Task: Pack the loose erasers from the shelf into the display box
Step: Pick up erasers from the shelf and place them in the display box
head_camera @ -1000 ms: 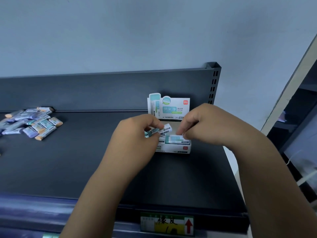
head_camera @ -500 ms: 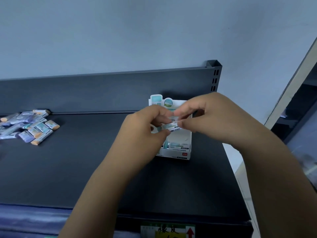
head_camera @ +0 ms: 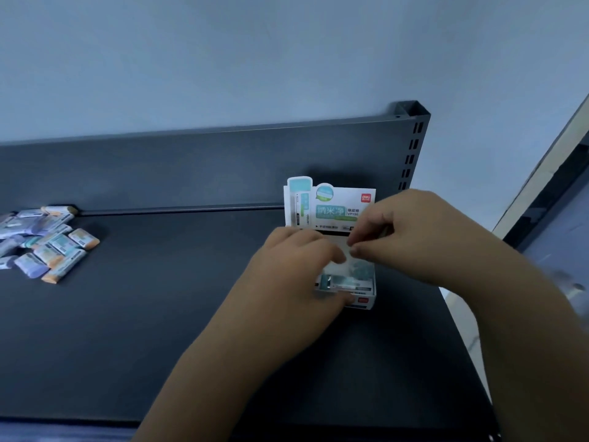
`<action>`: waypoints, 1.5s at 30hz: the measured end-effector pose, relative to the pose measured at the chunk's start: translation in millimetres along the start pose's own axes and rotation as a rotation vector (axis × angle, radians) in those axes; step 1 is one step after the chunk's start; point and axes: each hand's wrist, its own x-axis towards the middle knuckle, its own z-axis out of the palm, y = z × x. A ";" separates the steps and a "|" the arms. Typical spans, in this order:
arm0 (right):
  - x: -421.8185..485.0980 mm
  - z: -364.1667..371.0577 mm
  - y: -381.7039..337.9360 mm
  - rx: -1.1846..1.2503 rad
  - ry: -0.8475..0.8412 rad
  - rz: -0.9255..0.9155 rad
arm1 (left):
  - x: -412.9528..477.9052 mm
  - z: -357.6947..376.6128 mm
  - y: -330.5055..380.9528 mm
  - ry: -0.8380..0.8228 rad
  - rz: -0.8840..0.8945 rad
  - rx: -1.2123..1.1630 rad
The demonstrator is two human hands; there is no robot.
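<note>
Head view: pinching what seems a small pale eraser with right hand over white cardboard display box near dark shelf's right edge; crowding in with left hand, hold unreadable. Barely getting started: only a few packed erasers inside, colourful loose pile waiting at left edge.

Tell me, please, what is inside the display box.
Wrapped erasers lie at the front of the display box; the left hand and right hand cover its rear part.

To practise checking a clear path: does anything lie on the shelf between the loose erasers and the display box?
Nothing visible: only bare shelf lies between the erasers and the box. The left hand and right hand are over its opening.
</note>
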 end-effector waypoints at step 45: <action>18.7 5.4 -50.3 -0.425 -0.122 0.043 | -10.4 1.0 1.8 0.071 0.110 0.184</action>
